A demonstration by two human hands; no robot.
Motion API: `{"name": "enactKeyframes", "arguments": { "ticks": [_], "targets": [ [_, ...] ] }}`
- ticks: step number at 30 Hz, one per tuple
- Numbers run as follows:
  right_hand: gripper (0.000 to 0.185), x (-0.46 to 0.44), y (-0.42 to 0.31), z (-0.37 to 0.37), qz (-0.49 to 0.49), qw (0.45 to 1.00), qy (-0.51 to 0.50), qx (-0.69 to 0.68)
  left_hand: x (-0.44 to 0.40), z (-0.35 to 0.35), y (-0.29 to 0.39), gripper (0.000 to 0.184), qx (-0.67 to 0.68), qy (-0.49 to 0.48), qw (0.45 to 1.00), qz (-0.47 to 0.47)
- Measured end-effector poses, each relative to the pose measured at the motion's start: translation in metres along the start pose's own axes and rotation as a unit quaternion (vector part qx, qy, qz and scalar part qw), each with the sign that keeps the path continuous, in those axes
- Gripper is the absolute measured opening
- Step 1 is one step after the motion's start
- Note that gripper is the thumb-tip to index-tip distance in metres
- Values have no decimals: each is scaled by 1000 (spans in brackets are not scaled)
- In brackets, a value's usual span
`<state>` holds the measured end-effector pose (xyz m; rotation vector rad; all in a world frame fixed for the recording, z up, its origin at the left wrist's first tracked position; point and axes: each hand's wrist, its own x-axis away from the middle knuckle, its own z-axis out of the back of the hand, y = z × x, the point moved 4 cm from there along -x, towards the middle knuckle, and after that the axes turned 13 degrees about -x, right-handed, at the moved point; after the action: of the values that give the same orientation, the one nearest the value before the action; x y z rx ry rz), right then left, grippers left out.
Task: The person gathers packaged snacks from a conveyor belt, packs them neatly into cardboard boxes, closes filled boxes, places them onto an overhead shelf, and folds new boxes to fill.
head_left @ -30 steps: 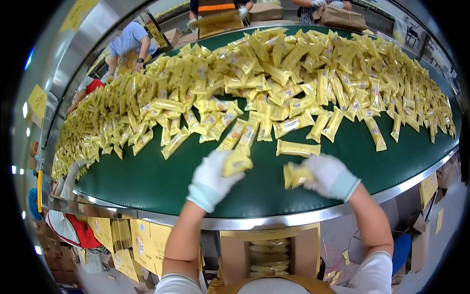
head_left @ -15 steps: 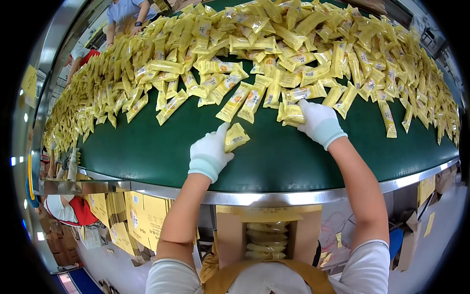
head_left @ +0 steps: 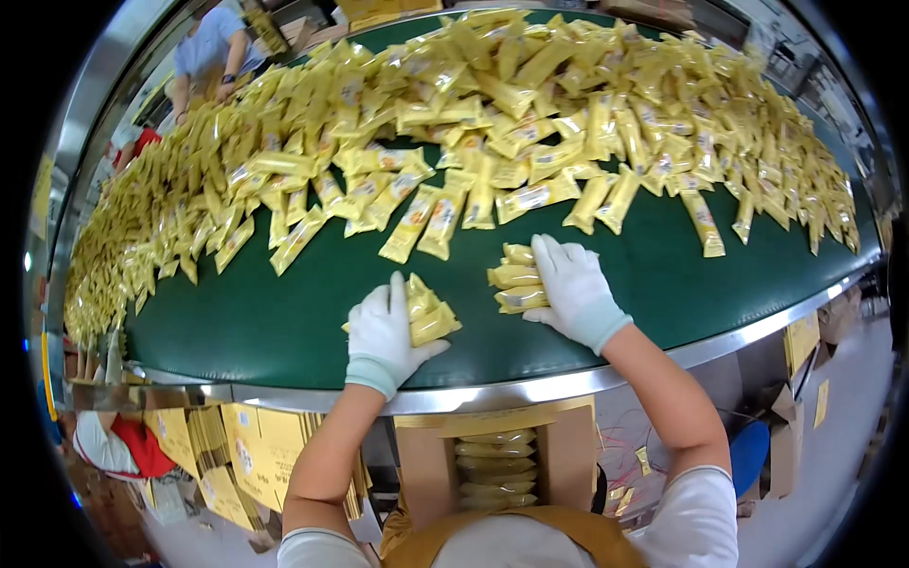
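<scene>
My left hand [head_left: 383, 336], in a white glove, is closed on a few yellow snack packets [head_left: 431, 317] that stick out on its right side. To the right, my right hand [head_left: 576, 289], gloved too, grips a small stack of yellow packets [head_left: 517, 281] by their right ends. Both hands are over the near part of the green conveyor belt [head_left: 284, 322]. Beyond them lies a large heap of the same packets [head_left: 454, 104]. Below the belt edge stands an open cardboard box [head_left: 423, 473] with a row of packets [head_left: 497, 464] inside.
A metal rail [head_left: 502, 399] runs along the belt's near edge. Flattened yellow cartons [head_left: 260, 454] stand at lower left. Another person [head_left: 208, 47] is at the far left side of the belt, and one in red [head_left: 142, 445] is at lower left. A blue stool [head_left: 750, 459] is at right.
Both hands have drawn closer to me, and each now has more packets in it. The right hand has come away from the heap. The whole view has shifted slightly.
</scene>
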<state>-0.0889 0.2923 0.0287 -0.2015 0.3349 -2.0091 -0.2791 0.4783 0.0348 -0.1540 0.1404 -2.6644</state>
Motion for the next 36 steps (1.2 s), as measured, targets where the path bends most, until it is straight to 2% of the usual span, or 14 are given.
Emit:
{"name": "enactKeyframes", "arguments": {
  "ticks": [2, 6, 8, 10, 12, 14, 16, 19, 22, 23, 26, 29, 35, 36],
  "targets": [
    [93, -12, 11, 14, -35, 996, -86, -8, 2, -10, 2, 114, -37, 72, 996, -33],
    [81, -28, 36, 31, -9, 980, -196, 29, 10, -19, -2, 121, -21, 26, 999, -26],
    [83, -24, 68, 58, 67, 992, -82, -64, 10, -19, -8, 127, 5, 20, 1000, 4],
    [88, -26, 101, 89, 83, 993, -50, -61, -1, -7, -22, 115, 142, -3, 988, 54],
    [98, -29, 138, 100, -11, 984, -176, 39, -17, -1, -42, 105, 316, 22, 945, 75],
    [101, -32, 164, 95, -52, 956, -254, 141, -50, 10, -51, 79, 593, -8, 803, 53],
    [103, -33, 173, 81, -64, 945, -294, 129, -75, 39, -48, 84, 630, -22, 775, 43],
    [100, -29, 179, 76, -41, 948, -282, 144, -126, 16, -49, 97, 476, -38, 878, 41],
    [101, -36, 176, 79, -40, 956, -269, 111, -148, -5, -34, 104, 422, -77, 897, 110],
    [102, -40, 173, 80, -47, 958, -268, 88, -154, -10, -32, 118, 441, -118, 886, 85],
    [98, -50, 152, 86, -85, 951, -292, 51, -157, 2, -22, 122, 309, -183, 932, 46],
    [93, -55, 161, 76, -12, 962, -263, 73, -144, 15, -12, 116, 270, -149, 951, 25],
    [95, -18, 139, 92, -197, 948, -249, 9, -108, 24, -16, 113, 85, -123, 989, 21],
    [95, -10, 139, 89, -178, 960, -217, 3, -100, 20, -22, 110, 37, -120, 991, 36]
  ]
}}
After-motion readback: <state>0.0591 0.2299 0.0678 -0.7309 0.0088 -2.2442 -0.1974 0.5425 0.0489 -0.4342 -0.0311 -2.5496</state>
